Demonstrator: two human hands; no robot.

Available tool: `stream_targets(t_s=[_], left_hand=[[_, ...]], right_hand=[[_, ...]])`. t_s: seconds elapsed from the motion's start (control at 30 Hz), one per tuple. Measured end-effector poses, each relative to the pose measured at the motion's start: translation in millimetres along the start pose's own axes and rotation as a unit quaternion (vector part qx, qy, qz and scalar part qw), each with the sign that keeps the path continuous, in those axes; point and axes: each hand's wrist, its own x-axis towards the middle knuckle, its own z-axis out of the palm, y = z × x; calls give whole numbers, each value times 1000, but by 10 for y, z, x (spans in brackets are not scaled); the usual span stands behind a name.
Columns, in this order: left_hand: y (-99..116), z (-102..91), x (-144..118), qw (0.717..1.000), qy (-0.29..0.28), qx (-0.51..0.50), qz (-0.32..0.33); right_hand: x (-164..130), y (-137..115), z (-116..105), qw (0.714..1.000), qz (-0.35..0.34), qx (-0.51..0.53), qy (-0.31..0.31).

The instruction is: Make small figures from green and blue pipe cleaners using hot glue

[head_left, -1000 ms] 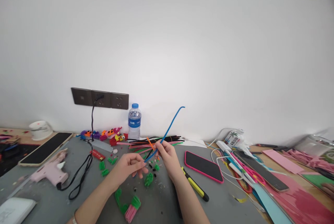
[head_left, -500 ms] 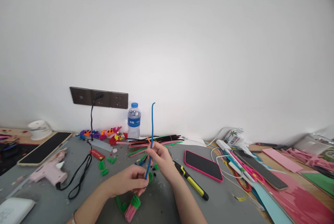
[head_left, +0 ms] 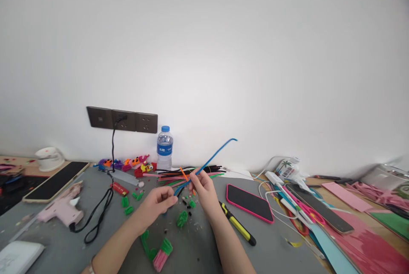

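Both hands meet over the middle of the grey counter (head_left: 79, 240) on a blue pipe cleaner (head_left: 212, 157): the left hand (head_left: 156, 203) has its grip clamped on the lower end, the right hand (head_left: 203, 188) on the middle — the free end slants up to the far right. Bending or twisting looks in hand; next calls for firm pinches, clear of the loose pipe cleaner pile (head_left: 191, 172).

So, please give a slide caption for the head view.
Both hands, left hand and right hand, hold a blue pipe cleaner.

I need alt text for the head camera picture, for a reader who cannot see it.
Both hands, left hand and right hand, pinch a blue pipe cleaner above a grey table. Nearby lie a pile of pipe cleaners, a water bottle and a pink-cased phone.
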Motion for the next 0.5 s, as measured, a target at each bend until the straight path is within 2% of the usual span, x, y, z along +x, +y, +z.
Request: stream_targets(t_s=[0.07, 0.17, 0.33, 0.5], left_hand=[[-11, -15, 23, 998, 62, -2, 13], [-38, -35, 55, 992, 123, -20, 30], [-90, -53, 83, 972, 212, -82, 54], [-74, -63, 74, 954, 267, -110, 76]], right_hand=[[5, 3, -15, 1000, -16, -4, 15], [0, 3, 0, 1000, -23, -5, 16], [-37, -22, 63, 999, 0, -14, -35], [-104, -43, 114, 996, 9, -30, -85]])
